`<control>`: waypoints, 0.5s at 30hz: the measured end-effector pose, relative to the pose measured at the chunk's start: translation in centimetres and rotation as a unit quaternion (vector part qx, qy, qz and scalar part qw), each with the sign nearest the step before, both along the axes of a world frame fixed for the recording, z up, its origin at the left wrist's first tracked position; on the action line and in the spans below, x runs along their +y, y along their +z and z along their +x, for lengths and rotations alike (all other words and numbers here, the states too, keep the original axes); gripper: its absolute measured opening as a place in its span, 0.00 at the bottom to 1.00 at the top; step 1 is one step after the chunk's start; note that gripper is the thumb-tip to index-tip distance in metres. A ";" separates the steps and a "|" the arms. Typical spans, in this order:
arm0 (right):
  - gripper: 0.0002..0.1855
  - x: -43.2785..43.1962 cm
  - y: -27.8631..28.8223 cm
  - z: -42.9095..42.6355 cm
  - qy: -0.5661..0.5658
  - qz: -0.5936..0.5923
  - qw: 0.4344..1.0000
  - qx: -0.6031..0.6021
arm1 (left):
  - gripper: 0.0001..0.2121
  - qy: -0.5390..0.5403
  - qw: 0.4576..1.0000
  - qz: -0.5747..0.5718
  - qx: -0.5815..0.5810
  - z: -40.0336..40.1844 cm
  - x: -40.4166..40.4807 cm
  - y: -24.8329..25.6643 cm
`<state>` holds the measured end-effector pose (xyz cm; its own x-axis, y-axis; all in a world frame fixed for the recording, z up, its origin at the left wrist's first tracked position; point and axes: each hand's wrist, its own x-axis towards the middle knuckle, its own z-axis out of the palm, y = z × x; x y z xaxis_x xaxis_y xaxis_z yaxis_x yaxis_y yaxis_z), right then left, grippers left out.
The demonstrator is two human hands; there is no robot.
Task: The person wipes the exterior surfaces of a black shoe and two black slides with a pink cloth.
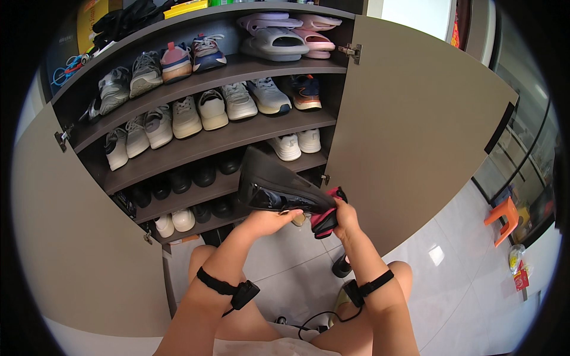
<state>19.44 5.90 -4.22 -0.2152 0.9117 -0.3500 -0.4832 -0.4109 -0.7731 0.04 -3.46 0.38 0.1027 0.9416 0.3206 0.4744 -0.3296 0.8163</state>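
My left hand [269, 221] holds a black shoe [280, 182] from below; it has a glossy side panel and its broad end tilts up toward the cabinet shelves. In my right hand [347, 218] is a bunched pink-red and black item [326, 219], perhaps a cloth, pressed against the shoe's narrow end. My fingers hide part of both. Behind the shoe, an open shoe cabinet [213, 140] holds rows of footwear. White sneakers [287, 147] stand on the shelf just beyond it. Several black shoes [204, 174] line the same shelf at left.
Cabinet doors stand open at left [89, 231] and right [414, 120]. Grey and pink slides [276, 44] are stacked on the top shelf. A dark shoe [342, 267] rests on the tiled floor [289, 285]. An orange stool [505, 218] is at far right. A cable [307, 322] loops near my lap.
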 end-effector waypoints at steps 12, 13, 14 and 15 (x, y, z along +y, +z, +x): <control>0.32 -6.3 7.6 -2.3 -0.010 0.711 0.596 -0.374 | 0.22 0.023 0.995 0.036 0.094 2.0 1.5 -3.8; 0.32 -5.9 7.0 -2.4 -0.003 0.699 0.608 -0.375 | 0.22 0.024 0.995 0.094 0.023 2.4 1.5 -3.7; 0.32 -5.7 6.7 -2.4 0.003 0.688 0.621 -0.376 | 0.20 0.005 0.999 0.033 -0.029 2.1 1.8 -3.9; 0.32 -5.6 6.9 -2.1 0.003 0.686 0.622 -0.377 | 0.19 -0.011 0.996 -0.030 -0.084 1.8 1.8 -3.8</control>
<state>17.33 0.33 2.68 -0.4663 0.4635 0.7535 0.2280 0.8859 -0.4039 1.83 -1.67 -3.41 0.0739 0.9575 0.2789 0.3231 -0.2875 0.9016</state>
